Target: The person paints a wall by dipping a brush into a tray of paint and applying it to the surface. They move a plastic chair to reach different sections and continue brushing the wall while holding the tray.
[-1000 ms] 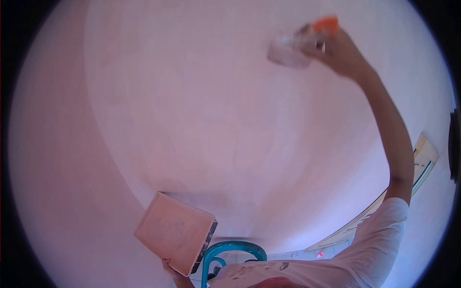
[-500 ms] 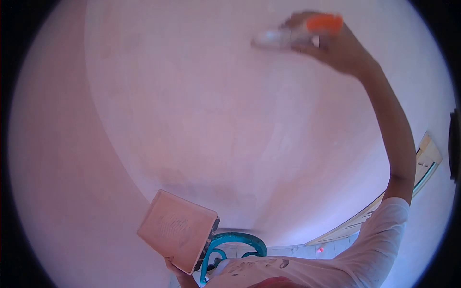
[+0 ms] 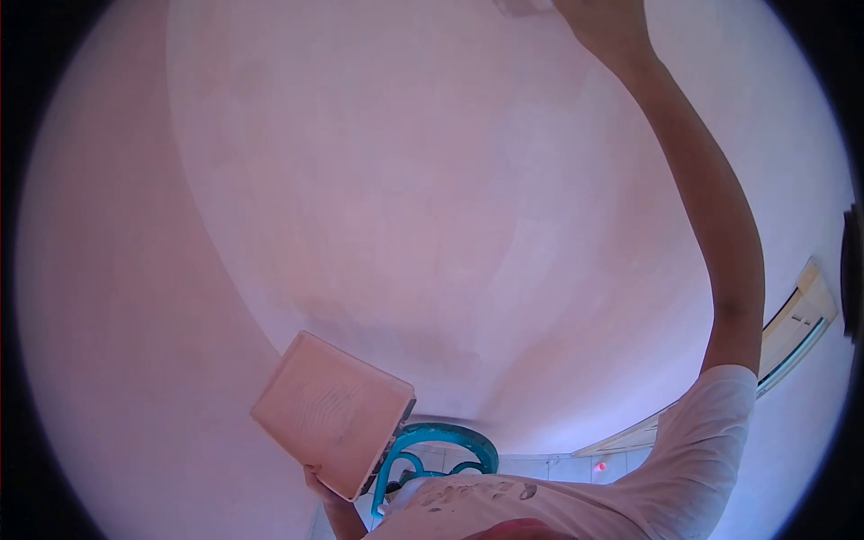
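Observation:
My left hand is closed on the lower edge of a paint tray. The tray is tilted, and its ribbed inner face is coated in pale pink paint. Raised high on the right, my right hand is partly cut off by the top edge of the view. From it, the pale end of a paintbrush reaches left against the wall. Its orange handle is out of view now, and most of my right fingers are hidden too.
Below the tray stands a turquoise tubular frame, perhaps a chair back or ladder top. A cream and green panel leans at the right. Pale tiles cover the floor, with a small pink object on them. A wall corner runs down the left.
My right hand has moved up with the paintbrush, so that both are now partly beyond the top edge. The tray in my left hand has shifted slightly up and tilted a little.

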